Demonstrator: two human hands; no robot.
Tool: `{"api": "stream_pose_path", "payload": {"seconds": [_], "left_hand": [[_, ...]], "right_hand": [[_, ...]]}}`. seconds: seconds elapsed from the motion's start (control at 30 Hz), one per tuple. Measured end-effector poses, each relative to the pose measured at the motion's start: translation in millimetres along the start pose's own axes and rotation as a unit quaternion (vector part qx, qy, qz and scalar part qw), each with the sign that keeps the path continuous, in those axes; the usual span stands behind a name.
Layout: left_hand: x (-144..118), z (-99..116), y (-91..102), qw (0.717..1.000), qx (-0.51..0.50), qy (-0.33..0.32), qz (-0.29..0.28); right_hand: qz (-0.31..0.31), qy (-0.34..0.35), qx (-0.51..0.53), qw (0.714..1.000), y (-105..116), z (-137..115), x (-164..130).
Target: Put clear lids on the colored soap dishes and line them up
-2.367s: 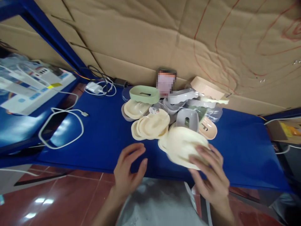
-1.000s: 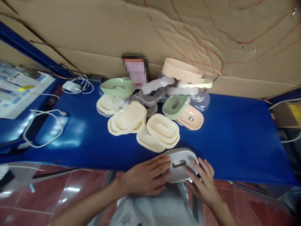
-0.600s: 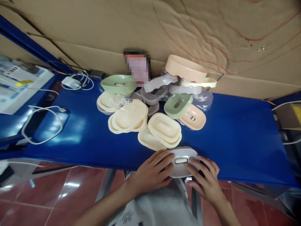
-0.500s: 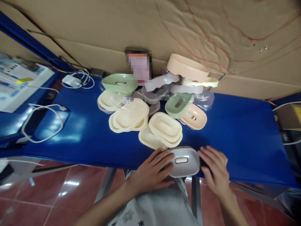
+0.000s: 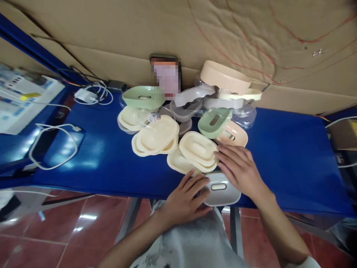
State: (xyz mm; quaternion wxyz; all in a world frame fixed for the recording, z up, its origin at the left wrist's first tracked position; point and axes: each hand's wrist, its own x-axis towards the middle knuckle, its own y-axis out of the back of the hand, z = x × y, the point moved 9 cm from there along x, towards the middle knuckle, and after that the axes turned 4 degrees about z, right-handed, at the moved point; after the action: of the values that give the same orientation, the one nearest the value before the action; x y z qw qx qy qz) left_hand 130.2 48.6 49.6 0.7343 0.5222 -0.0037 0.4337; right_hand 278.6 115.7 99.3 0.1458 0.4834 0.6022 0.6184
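My fingers [image 5: 195,182] on the left hand [image 5: 184,199] are spread and lie flat against the left end of the grey soap dish [image 5: 221,188], which sits at the near edge of the blue table [image 5: 292,163], low in the frame just right of centre. They press on it rather than close around it; the thumb is tucked under toward my shirt [image 5: 195,242]. My right hand [image 5: 240,169] is open too, fingers apart and stretched toward the upper left, their tips touching the right rim of the cream lids [image 5: 196,149] stacked just beyond the grey dish. The heel of that hand covers the dish's far right corner. The dish lies with its slotted face up, the oval slot showing between my two hands.

Farther up the frame is a heap of more dishes: another cream stack [image 5: 156,136] to the left, a green dish [image 5: 213,123] and a pink dish [image 5: 237,136] just past my right fingertips, a second green dish [image 5: 143,97] at the upper left of the heap, a peach tray [image 5: 224,76] on top at the upper right, with grey and clear pieces between them. Behind the heap stands a cardboard wall [image 5: 111,37]. At the left of the frame a white cable [image 5: 52,149] loops on the table, and a charger [image 5: 85,95] lies near the wall.
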Motion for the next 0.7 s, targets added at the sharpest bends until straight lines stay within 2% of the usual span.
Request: {"api": "stream_pose_path", "payload": {"seconds": [0.07, 0.13, 0.27, 0.37, 0.43, 0.5, 0.57, 0.63, 0.7], "left_hand": [[1, 0, 0.8, 1.0, 0.002, -0.001, 0.005], [1, 1, 0.9, 1.0, 0.002, -0.002, 0.006], [1, 0, 0.9, 1.0, -0.001, 0.002, 0.007], [1, 0, 2.2, 1.0, -0.009, 0.005, 0.014], [1, 0, 3.2, 1.0, -0.013, 0.007, 0.018], [1, 0, 4.1, 1.0, -0.014, 0.009, 0.019], [1, 0, 4.8, 1.0, -0.017, 0.011, 0.019], [1, -1, 4.0, 1.0, -0.021, 0.011, 0.015], [1, 0, 2.9, 1.0, -0.019, 0.008, 0.013]], "right_hand": [[-0.004, 0.026, 0.01, 1.0, 2, -7, 8], [0.016, 0.011, -0.015, 1.0, 11, 7, 15], [0.103, -0.089, -0.1, 0.986, 46, 82, 29], [0.093, -0.137, -0.117, 0.979, 53, 137, 44], [0.074, -0.144, -0.097, 0.982, 49, 157, 53], [0.09, -0.143, -0.084, 0.982, 48, 159, 57], [0.131, -0.136, -0.096, 0.977, 51, 142, 59], [0.148, -0.092, -0.111, 0.978, 48, 109, 63], [0.113, -0.009, -0.113, 0.987, 33, 69, 75]]}}
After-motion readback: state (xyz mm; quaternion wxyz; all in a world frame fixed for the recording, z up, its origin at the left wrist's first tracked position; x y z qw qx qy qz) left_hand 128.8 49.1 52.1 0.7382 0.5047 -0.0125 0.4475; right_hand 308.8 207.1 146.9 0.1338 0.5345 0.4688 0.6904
